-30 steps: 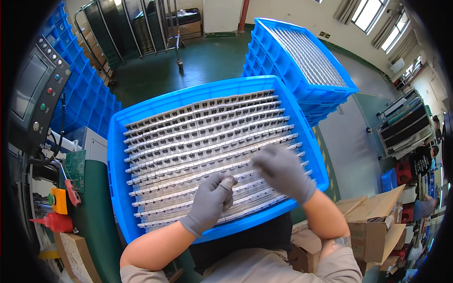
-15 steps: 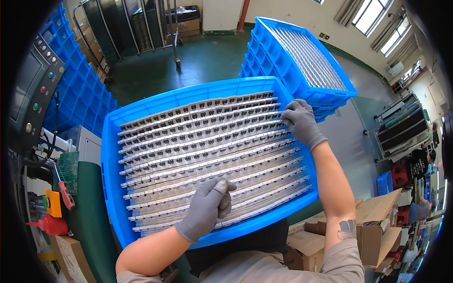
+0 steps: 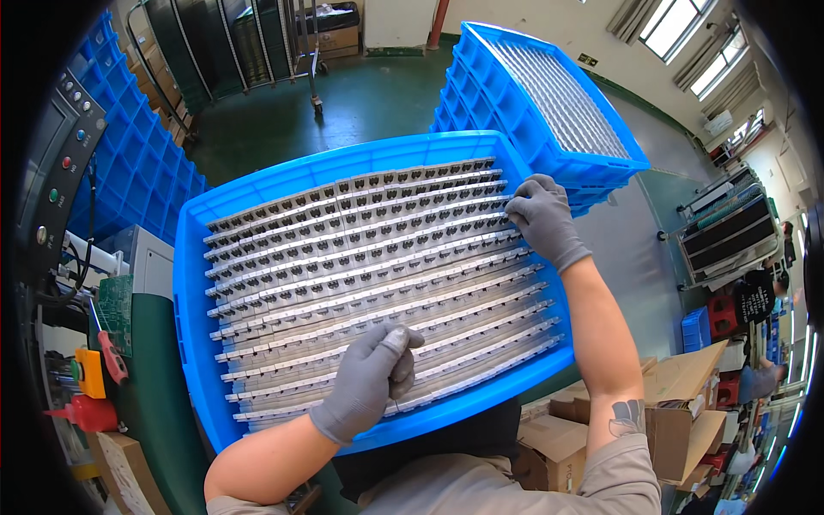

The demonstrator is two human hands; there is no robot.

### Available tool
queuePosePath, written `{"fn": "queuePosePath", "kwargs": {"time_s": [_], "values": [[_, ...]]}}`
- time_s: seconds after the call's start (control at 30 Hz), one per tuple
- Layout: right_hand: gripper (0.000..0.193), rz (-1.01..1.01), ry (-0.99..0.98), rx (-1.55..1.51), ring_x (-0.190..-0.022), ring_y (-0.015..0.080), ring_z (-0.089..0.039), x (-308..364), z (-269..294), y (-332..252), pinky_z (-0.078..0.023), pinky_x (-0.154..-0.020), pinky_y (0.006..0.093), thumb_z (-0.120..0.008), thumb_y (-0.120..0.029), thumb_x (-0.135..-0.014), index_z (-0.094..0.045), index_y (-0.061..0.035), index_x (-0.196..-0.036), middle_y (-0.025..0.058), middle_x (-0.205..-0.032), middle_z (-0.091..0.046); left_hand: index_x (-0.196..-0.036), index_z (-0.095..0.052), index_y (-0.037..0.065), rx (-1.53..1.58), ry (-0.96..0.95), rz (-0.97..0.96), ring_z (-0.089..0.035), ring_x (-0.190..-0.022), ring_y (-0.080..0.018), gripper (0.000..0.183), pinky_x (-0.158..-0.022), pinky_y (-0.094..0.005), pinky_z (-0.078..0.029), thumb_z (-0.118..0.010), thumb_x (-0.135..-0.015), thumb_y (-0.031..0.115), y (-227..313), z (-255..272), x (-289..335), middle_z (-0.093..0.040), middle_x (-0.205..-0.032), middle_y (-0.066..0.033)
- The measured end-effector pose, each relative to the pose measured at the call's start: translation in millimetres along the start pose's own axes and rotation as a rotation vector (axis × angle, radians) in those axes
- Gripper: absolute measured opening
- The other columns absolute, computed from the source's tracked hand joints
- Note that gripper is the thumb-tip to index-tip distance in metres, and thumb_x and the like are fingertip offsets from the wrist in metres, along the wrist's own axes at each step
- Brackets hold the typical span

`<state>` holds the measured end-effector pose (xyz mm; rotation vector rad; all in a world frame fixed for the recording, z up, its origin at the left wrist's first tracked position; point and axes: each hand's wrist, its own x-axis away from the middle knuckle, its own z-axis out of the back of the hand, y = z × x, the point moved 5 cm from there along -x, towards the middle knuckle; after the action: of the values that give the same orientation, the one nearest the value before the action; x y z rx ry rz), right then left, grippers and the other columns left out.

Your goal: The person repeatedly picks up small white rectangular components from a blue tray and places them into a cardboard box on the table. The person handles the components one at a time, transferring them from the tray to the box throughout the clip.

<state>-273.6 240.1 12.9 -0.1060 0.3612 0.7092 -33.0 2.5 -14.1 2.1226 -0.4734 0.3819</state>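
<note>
A large blue plastic crate (image 3: 199,360) stands before me, filled with rows of pale strips (image 3: 369,268). The far rows carry small black parts in pairs; the near ones show mostly pale edges. My right hand (image 3: 548,223), in a grey glove, is at the crate's right side. Its bent fingers close at the right end of one of the far strips; the fingertips partly hide the contact. Over the near rows is my left hand (image 3: 365,382), also gloved in grey, its fingers curled and the thumb pressed against them. Whether it holds anything is hidden.
A second blue crate (image 3: 549,159) of similar strips tops a stack at the far right. More blue crates (image 3: 129,146) are stacked left, beside a control panel (image 3: 64,163). A screwdriver (image 3: 112,356), a red bottle (image 3: 90,414) and a green circuit board (image 3: 116,313) lie left. Cardboard boxes (image 3: 558,442) stand lower right.
The whole view has shifted slightly, with the crate appearing a little farther left and up. Both hands keep nearly the same pose and place over the crate.
</note>
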Motion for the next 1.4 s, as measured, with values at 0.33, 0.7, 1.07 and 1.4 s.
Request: {"fn": "queuePosePath", "kwargs": {"time_s": [0.33, 0.7, 1.07, 1.4], "values": [[0.015, 0.051, -0.056, 0.142, -0.115, 0.0253, -0.060, -0.2, -4.1, -11.5, -0.044, -0.099, 0.0443, -0.069, -0.005, -0.079, -0.076, -0.0124, -0.090, 0.0034, -0.105, -0.068, -0.110, -0.060, 0.000, 0.010, 0.002, 0.005, -0.032, -0.054, -0.0089, 0.030, -0.049, -0.0250, -0.032, -0.048, -0.108, 0.027, -1.2, 1.9, -0.1, -0.040, -0.069, -0.0005], [0.013, 0.000, 0.035, 0.022, -0.121, 0.0294, -0.059, 9.7, 6.7, -7.1, -0.043, -0.106, 0.0440, -0.070, -0.004, -0.079, -0.077, -0.0088, -0.089, 0.0076, -0.114, -0.070, -0.109, -0.059, 0.002, 0.041, 0.014, 0.006, -0.032, -0.052, -0.0102, 0.045, -0.048, -0.0255, -0.031, -0.034, -0.112, 0.038, -1.2, 1.6, -1.2, -0.041, -0.066, -0.0019], [0.023, 0.173, -0.222, -0.816, -0.076, 0.0279, -0.066, 13.7, 71.8, -179.7, -0.054, -0.067, 0.0370, -0.079, -0.015, -0.085, -0.074, -0.0102, -0.106, 0.0100, -0.089, -0.065, -0.124, -0.060, 0.000, 0.042, 0.082, 0.020, -0.046, -0.055, -0.0119, 0.061, -0.049, -0.0245, -0.036, -0.023, -0.113, 0.047, -1.4, 7.7, -3.8, -0.060, -0.079, -0.0088], [0.017, 0.354, -0.164, -0.515, -0.083, 0.0316, -0.065, 31.8, 82.9, -218.5, -0.054, -0.070, 0.0432, -0.074, -0.010, -0.079, -0.068, -0.0118, -0.094, 0.0083, -0.089, -0.065, -0.115, -0.065, 0.000, -0.041, 0.035, -0.021, -0.045, -0.053, -0.0081, 0.050, -0.049, -0.0255, -0.038, -0.030, -0.114, 0.036, -5.1, 0.4, -4.0, -0.054, -0.066, -0.0011]]}}
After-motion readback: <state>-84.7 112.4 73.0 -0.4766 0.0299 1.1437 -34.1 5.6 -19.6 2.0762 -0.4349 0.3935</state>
